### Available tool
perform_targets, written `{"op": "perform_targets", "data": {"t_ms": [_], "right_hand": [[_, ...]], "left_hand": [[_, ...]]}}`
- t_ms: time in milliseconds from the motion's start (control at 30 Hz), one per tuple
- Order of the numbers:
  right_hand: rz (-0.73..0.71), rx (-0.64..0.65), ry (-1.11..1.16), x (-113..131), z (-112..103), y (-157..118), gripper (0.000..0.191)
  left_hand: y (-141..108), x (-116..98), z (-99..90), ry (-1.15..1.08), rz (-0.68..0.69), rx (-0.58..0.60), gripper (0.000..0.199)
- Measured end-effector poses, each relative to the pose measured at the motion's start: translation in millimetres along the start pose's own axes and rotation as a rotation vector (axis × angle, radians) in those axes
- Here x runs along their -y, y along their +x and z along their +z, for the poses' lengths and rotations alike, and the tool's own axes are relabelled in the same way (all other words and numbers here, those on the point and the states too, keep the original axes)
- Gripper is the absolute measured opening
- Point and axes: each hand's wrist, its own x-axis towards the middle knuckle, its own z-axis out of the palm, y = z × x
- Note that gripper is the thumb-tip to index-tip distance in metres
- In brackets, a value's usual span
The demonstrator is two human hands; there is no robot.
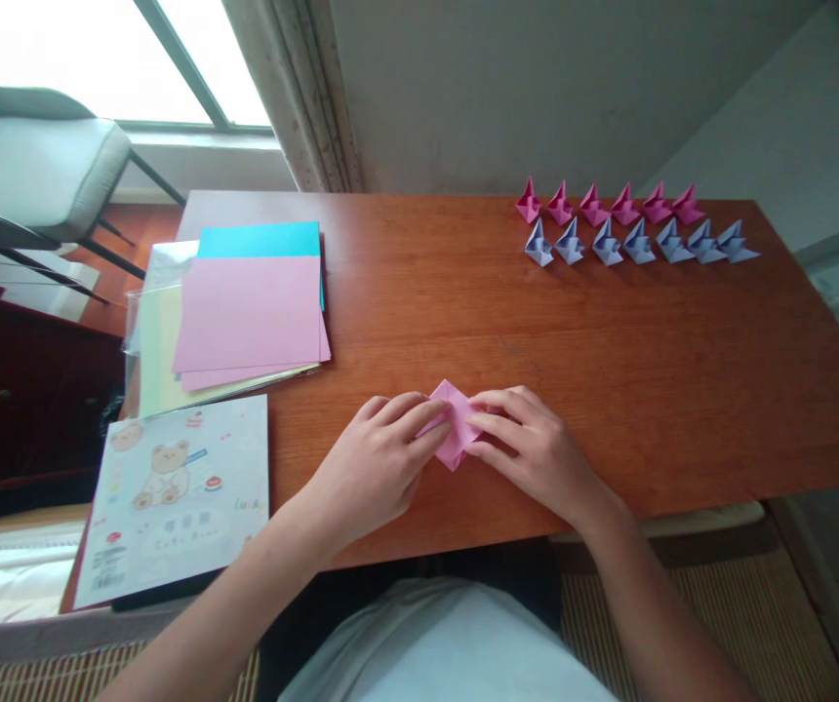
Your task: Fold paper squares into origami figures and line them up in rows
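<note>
A small folded piece of pink origami paper [454, 429], diamond-shaped from here, lies on the wooden table [419, 302] near its front edge. My left hand [384, 448] has its fingers bent over the paper's left side, with the fingertips pressed on it. From the other side, my right hand [529, 439] holds the paper's right edge between thumb and fingers. Parts of the paper's left and right corners are hidden under the fingers.
Farther back on the right stand a row of dark pink folded paper figures [593, 207] and a row of pale lilac ones [639, 244]. At left are stacked pink sheets [251, 312], a blue sheet [259, 240] and a bear-printed pad [178, 497]. A chair [31, 175] stands beyond.
</note>
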Motion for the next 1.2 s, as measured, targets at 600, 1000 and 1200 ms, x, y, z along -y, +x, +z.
{"op": "perform_targets", "data": {"t_ms": [600, 1000, 1200], "right_hand": [[0.073, -0.102, 0.150, 7, 2, -3, 0.010], [0.092, -0.085, 0.077, 3, 5, -4, 0.010], [0.110, -0.036, 0.084, 5, 1, -1, 0.010]], "left_hand": [[15, -5, 10.6, -0.105, -0.130, -0.109, 0.017], [15, -5, 11.6, -0.137, -0.140, -0.125, 0.017], [14, -3, 11.5, -0.158, -0.148, -0.109, 0.017]]}}
